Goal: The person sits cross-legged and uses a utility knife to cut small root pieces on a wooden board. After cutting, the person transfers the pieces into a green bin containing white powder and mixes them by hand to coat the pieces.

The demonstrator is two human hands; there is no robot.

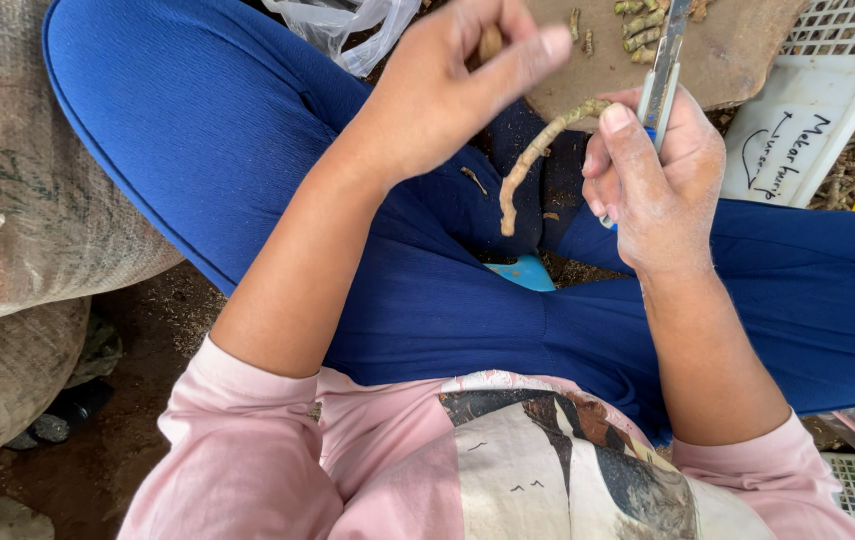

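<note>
Tight space over blue-trousered lap [247, 150]; woven sacks [17, 170] crowd 9 o'clock, white crate [807, 110] at 2 o'clock. Left hand [457, 85] raised at 12, fingers pinched around a small piece. Right hand [652, 170] at 1 o'clock grips utility knife [663, 70] and pins curved root [537, 160], hanging down frame centre. Cutting board [737, 50] beyond.

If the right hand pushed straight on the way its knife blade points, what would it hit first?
Probably the brown board with cut root pieces on it: the right hand aims the knife up and away over it. Depth is unclear.
</note>
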